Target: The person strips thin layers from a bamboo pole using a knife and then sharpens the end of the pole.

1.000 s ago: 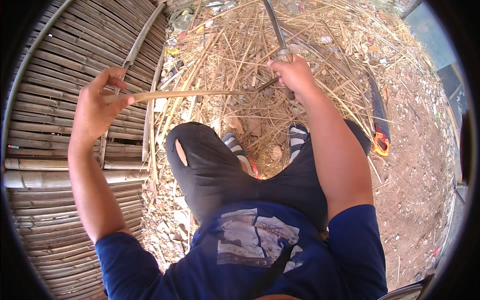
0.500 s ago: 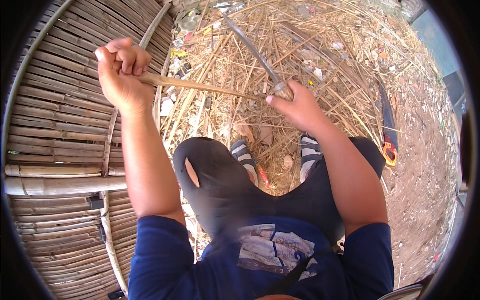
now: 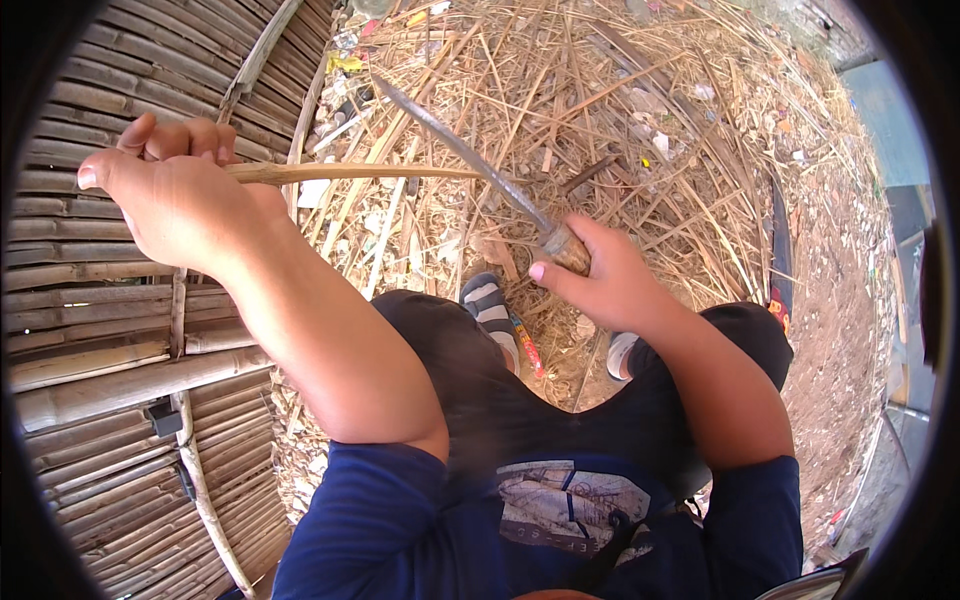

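Note:
My left hand (image 3: 185,185) is closed around the thick end of a pale bamboo stick (image 3: 345,171), out at the left in front of the slatted wall. The stick points right and thins toward its far end. In my right hand (image 3: 620,275) is a long knife (image 3: 455,147), gripped by its worn wooden handle (image 3: 565,250). Its grey blade slants up and to the left and crosses the thin end of the stick; whether they touch I cannot tell. Both hands are above the littered ground, beyond my knees.
A bamboo slat wall (image 3: 95,235) runs along my left side. Straw and split strips (image 3: 520,60) cover the ground ahead, with a brown plank (image 3: 645,75) among them. A handsaw (image 3: 779,240) lies beyond my right knee. A red wrapper (image 3: 527,345) is near my left foot.
My left hand has moved left with the stick, which has turned nearly level. My right hand has come slightly nearer, and the knife blade now crosses the stick's thin end.

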The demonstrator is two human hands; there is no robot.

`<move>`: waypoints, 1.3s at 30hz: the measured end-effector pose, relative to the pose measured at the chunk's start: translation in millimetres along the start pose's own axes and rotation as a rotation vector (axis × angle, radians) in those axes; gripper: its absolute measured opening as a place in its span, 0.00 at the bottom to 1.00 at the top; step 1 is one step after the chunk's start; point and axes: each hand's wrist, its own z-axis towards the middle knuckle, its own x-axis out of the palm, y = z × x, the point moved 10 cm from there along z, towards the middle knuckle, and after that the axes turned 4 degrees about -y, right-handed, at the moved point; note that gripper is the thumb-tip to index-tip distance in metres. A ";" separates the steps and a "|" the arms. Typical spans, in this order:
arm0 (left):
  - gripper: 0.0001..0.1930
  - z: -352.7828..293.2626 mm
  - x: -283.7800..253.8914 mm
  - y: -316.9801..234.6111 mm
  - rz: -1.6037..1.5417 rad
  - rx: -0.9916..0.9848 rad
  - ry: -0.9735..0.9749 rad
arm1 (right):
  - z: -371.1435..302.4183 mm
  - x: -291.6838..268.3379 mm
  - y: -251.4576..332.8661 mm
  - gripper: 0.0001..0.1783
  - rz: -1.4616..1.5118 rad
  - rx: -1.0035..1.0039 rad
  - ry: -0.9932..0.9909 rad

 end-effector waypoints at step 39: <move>0.20 16.1 -30.1 23.9 0.005 -0.106 -0.114 | 33.0 84.6 29.8 0.21 -0.102 -0.065 -0.039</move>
